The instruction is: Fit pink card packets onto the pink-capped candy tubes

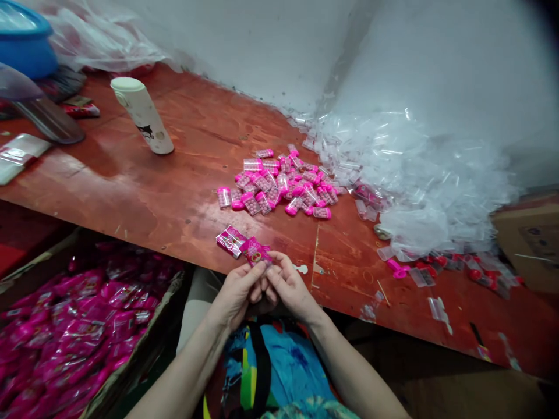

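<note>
A small pink printed packet (254,251) is pinched between both hands at the table's front edge. My left hand (240,288) grips its lower edge with thumb and fingers. From the other side, my right hand (288,282) holds its right corner, fingers curled underneath. Just behind and left of it, a second pink and silver packet (230,240) lies on the table. Farther back is a heap of small clear containers with pink caps (279,183), filled with little pink balls. Whether the held packet is open or sealed I cannot tell.
A carton (168,299) of pink packets stands below the table at left. A white bottle (144,116) stands on the red table (192,169). Clear plastic pieces (406,169) are piled against the wall at right, with red and pink caps along their front. A blue tub (26,43) sits back left.
</note>
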The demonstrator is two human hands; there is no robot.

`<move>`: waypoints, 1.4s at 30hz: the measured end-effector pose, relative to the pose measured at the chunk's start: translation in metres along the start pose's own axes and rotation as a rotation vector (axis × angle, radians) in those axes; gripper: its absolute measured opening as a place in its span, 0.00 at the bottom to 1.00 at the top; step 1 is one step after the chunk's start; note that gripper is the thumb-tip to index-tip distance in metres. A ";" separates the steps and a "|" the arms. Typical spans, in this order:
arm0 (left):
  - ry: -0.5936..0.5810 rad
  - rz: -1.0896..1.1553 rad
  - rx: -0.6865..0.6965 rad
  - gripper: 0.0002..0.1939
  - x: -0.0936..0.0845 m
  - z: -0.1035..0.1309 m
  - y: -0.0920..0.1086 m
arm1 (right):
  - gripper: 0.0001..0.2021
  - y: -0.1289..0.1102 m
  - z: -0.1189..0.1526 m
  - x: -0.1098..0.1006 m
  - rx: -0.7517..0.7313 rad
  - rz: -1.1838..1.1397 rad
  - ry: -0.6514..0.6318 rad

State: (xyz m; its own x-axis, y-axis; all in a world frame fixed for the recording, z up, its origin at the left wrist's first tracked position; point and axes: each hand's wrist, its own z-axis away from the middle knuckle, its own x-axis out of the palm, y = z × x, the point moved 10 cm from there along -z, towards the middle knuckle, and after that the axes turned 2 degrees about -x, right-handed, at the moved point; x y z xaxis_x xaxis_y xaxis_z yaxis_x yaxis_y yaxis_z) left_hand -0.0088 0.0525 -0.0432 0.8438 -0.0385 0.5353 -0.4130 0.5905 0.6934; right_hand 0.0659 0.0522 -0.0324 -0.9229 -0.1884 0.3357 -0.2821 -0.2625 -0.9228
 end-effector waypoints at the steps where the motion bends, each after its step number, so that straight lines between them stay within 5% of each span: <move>1: -0.004 -0.016 -0.010 0.19 0.002 0.001 -0.003 | 0.20 0.001 -0.001 -0.003 -0.008 -0.005 0.024; 5: 0.007 -0.062 -0.011 0.17 0.005 0.001 -0.007 | 0.17 0.008 -0.005 -0.003 0.010 -0.078 0.047; 11: 0.165 -0.162 0.195 0.16 -0.012 -0.003 0.013 | 0.17 0.012 -0.003 0.004 0.018 -0.086 0.020; 15: 0.203 -0.255 0.163 0.16 -0.023 0.008 0.013 | 0.15 0.006 -0.002 -0.023 -0.009 0.119 0.091; 17: 0.298 -0.224 0.205 0.14 -0.052 0.024 0.024 | 0.14 -0.008 -0.003 -0.047 -0.081 0.298 0.178; 20: 0.682 -0.001 0.358 0.12 -0.139 0.067 0.044 | 0.11 -0.029 -0.004 -0.072 -0.182 0.636 0.303; 22: 0.977 0.171 0.284 0.13 -0.194 0.094 0.029 | 0.11 -0.034 -0.010 -0.066 -0.217 0.886 0.293; 24: 1.135 0.204 0.190 0.12 -0.215 0.106 0.012 | 0.10 -0.031 -0.019 -0.049 -0.230 1.160 0.253; 26: 0.976 0.145 0.130 0.07 -0.196 0.087 0.001 | 0.10 -0.025 -0.029 -0.034 -0.228 1.408 0.247; 28: 0.705 0.009 0.111 0.10 -0.149 0.057 -0.004 | 0.08 -0.021 -0.036 -0.025 -0.222 1.543 0.256; 32: 0.445 -0.222 0.179 0.21 -0.067 0.020 0.005 | 0.07 -0.026 -0.037 -0.022 -0.287 1.349 0.158; 36: 0.329 -0.226 0.165 0.23 -0.036 -0.007 0.012 | 0.05 -0.038 -0.026 -0.031 -0.328 0.884 0.120; 42: 0.273 -0.074 0.021 0.17 -0.020 -0.025 -0.005 | 0.13 -0.018 -0.029 -0.056 -0.184 0.243 0.249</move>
State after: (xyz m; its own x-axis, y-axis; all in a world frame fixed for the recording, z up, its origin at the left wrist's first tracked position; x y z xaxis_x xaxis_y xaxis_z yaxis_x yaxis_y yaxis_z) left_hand -0.0146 0.0706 -0.0696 0.9318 0.1392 0.3354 -0.3515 0.5771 0.7372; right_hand 0.1150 0.0950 -0.0405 -0.9976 0.0174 0.0675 -0.0684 -0.0601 -0.9958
